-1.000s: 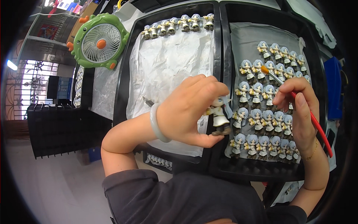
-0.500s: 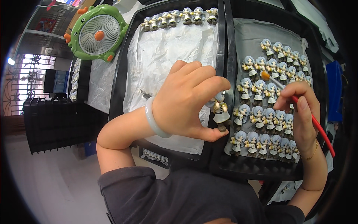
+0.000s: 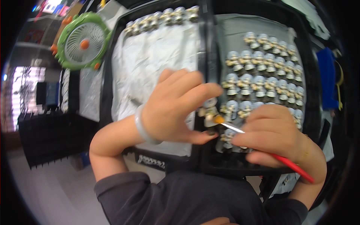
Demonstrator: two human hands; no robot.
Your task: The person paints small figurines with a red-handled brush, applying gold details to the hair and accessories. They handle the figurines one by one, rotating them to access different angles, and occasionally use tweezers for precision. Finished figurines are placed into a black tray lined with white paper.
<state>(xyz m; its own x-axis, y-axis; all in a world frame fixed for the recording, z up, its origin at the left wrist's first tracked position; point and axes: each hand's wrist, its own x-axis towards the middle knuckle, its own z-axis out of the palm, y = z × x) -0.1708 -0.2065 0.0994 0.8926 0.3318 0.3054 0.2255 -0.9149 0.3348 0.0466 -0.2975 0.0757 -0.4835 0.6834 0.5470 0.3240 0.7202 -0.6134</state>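
My left hand pinches a small chibi figurine between thumb and forefinger, at its head and its feet. The figurine has pale blue hair and a white-and-gold outfit, and it is held upright above the border between two black trays. In my right hand is a paintbrush with a red handle, a silver ferrule and orange bristles. The bristle tip meets the figurine's right side, or lies just in front of it. Blur hides the finer detail.
The right tray holds several rows of matching figurines. In the paper-lined left tray, one row of figurines stands along the far edge. A green fan is at the far left, a black crate below it.
My right hand has moved left and nearer, bringing the brush from over the right tray to the figurine. The whole view has shifted slightly, with blur. My left hand keeps its hold.
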